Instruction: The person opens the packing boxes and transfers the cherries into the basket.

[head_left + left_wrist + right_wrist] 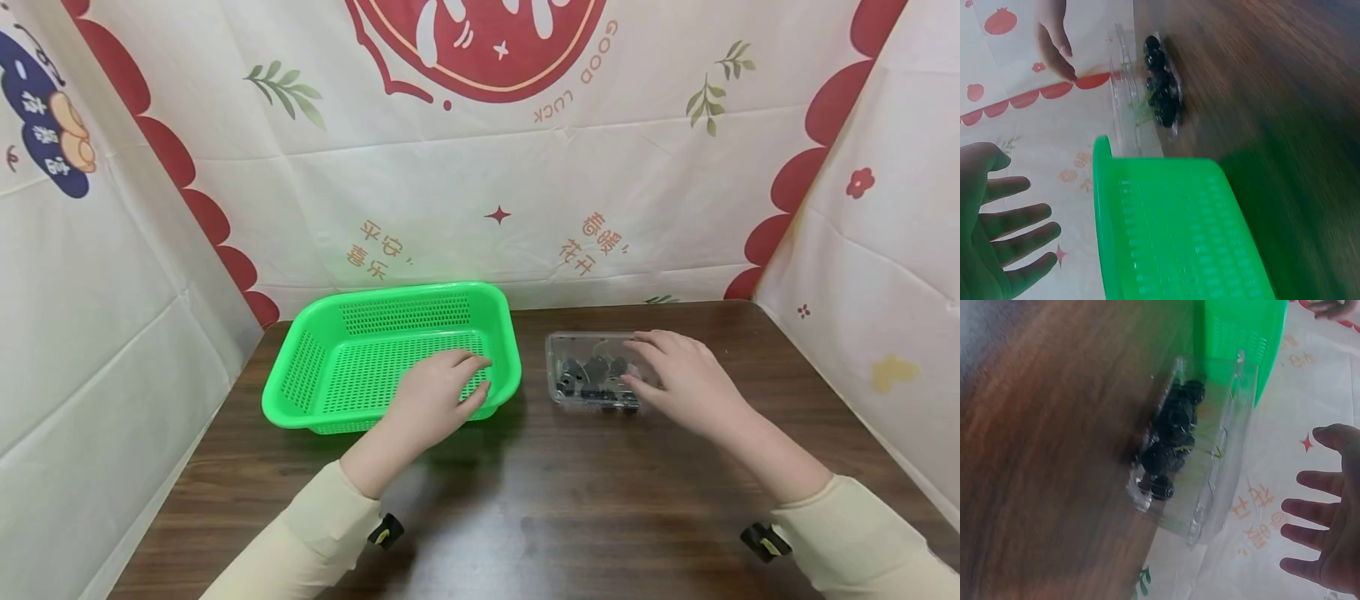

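A clear plastic box [557, 360] lies on the table with several dark cherries [1172, 428] in it; thin green stems show through its wall. My right hand [686, 383] hovers at the box's right end, fingers spread, with a gap to the box in the right wrist view. Left of the box stands a green plastic basket [279, 396] with perforated walls and bare mesh inside. Over its right half is my left hand [431, 392], fingers parted and holding nothing. In the left wrist view that hand appears apart from the basket's rim.
The brown wooden table [525, 517] extends in front of both containers. A printed white cloth [480, 167] hangs right behind them and along both sides. A small black device [386, 531] shows at the left sleeve, another [765, 542] at the right sleeve.
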### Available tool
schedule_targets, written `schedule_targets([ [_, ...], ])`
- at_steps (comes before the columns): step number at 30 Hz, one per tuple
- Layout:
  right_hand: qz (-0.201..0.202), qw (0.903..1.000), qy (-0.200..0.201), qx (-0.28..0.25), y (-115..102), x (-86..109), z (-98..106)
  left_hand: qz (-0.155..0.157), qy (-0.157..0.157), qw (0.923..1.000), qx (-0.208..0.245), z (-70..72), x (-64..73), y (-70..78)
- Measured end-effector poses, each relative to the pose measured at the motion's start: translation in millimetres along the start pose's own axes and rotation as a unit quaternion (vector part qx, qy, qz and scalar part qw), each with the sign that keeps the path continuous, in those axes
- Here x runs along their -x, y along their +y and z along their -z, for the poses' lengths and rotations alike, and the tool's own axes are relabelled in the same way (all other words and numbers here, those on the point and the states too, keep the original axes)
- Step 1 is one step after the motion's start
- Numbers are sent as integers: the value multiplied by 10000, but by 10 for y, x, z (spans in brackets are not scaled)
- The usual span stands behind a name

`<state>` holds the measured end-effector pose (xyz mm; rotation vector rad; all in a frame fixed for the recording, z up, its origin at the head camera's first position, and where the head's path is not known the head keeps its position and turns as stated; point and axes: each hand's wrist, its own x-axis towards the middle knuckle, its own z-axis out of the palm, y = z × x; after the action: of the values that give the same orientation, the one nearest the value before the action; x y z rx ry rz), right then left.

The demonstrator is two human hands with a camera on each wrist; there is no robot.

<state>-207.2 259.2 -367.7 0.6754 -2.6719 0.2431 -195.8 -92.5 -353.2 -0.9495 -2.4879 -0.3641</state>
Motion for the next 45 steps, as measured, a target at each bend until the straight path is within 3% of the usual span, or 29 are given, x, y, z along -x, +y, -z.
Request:
schedule_targets([
  [5, 138, 9999, -8, 21, -46, 6, -67, -269, 472, 9983, 229, -107, -59, 117],
  [10, 275, 9996, 52, -20, -96, -9, -105, -453, 554, 9968, 363, -189, -108, 278],
  [14, 360, 9993, 94, -53, -135, -18, -127, -413, 394, 9976, 390, -226, -145, 394],
  [20, 442, 9990, 34, -91, -181, -1, -199, -65, -29, 9977, 667, -285, -170, 525],
  [24, 603, 9981, 80, -103, -206, -11, -237, 143, -238, 9949, 967, -353, -176, 594],
  [26, 692, 9974, 129, -124, -221, -23, -251, 321, -391, 9900, 1315, -388, -177, 627],
  [29, 784, 9966, 190, -155, -243, -34, -269, 685, -615, 9757, 1990, -440, -181, 668],
  [33, 865, 9959, 191, -166, -269, -40, -294, 1217, -761, 9504, 2758, -528, -191, 708],
  [36, 914, 9956, 139, -160, -291, -45, -305, 1685, -846, 9223, 3373, -611, -195, 733],
  [39, 970, 9951, 98, -172, -308, -55, -312, 2200, -865, 8871, 3965, -700, -188, 758],
  [42, 1070, 9940, 91, -217, -328, -64, -325, 2517, -849, 8643, 4272, -781, -176, 784],
  [45, 1197, 9923, 107, -301, -347, -76, -351, 2744, -892, 8479, 4448, -834, -160, 803],
])
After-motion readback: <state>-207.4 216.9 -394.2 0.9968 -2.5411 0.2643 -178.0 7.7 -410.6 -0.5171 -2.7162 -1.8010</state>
